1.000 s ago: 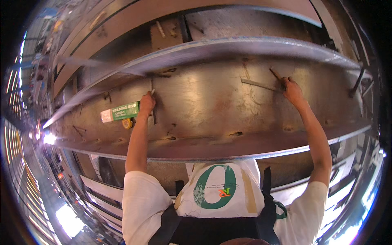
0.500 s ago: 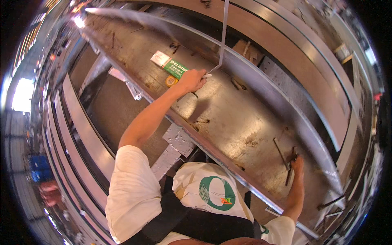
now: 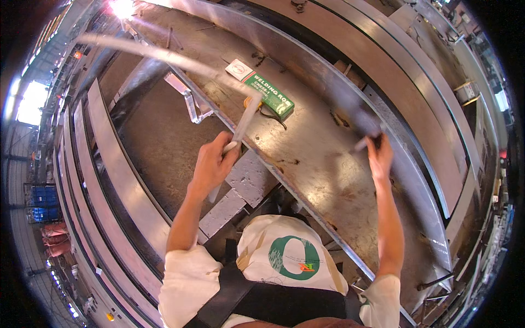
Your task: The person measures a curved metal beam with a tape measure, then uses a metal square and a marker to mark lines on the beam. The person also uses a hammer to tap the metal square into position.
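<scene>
My left hand (image 3: 213, 164) is closed around the short leg of an L-shaped metal square (image 3: 240, 128). Its long leg reaches to the far left above the steel beam's edge. A short white stick (image 3: 230, 146) shows at the same fingers. My right hand (image 3: 380, 156) is raised over the right part of the steel beam (image 3: 306, 158), fingers pinched on a small object blurred by motion. Beyond the square lies a green and white box (image 3: 262, 90) on the beam's plate. A yellow tape measure (image 3: 248, 103) beside it is partly hidden behind the square.
A bright welding glare (image 3: 123, 7) shines at the far left end. The beam's tall far flange (image 3: 328, 63) curves along the right. Long steel plates (image 3: 117, 158) lie at left. A grey support block (image 3: 249, 177) stands below the beam's near edge.
My left hand has drawn back toward me, and the square has swung to the left. My right hand has risen off the plate and moved farther away. The view has shifted.
</scene>
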Tool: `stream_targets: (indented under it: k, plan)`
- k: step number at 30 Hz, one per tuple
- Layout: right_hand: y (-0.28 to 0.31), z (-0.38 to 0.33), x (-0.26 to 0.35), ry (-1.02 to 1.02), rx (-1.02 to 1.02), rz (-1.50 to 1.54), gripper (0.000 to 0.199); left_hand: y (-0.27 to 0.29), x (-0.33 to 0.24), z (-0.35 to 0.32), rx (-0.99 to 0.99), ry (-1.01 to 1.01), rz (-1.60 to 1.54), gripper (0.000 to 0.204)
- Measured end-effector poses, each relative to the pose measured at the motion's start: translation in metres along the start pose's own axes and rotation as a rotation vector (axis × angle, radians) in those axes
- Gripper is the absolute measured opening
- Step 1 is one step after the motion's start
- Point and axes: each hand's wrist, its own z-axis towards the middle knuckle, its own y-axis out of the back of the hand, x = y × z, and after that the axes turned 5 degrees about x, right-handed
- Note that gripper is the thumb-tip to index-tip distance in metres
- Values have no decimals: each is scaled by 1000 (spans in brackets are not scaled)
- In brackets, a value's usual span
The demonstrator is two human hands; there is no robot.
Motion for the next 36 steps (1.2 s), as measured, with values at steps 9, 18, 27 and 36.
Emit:
stream_targets:
  k: [9, 18, 27, 36]
  plan:
    - [-177, 110, 14, -206, -2, 439, 46, 44, 21, -106, -244, 256, -20, 17]
    - [-204, 126, -21, -311, 19, 379, 57, 49, 40, -157, -451, 344, -36, 20]
    - [-195, 113, 2, -339, -31, 301, 51, 53, 32, -156, -428, 364, -34, 22]
    - [-181, 112, 17, -333, 16, 404, 58, 47, 35, -161, -473, 331, -84, 28]
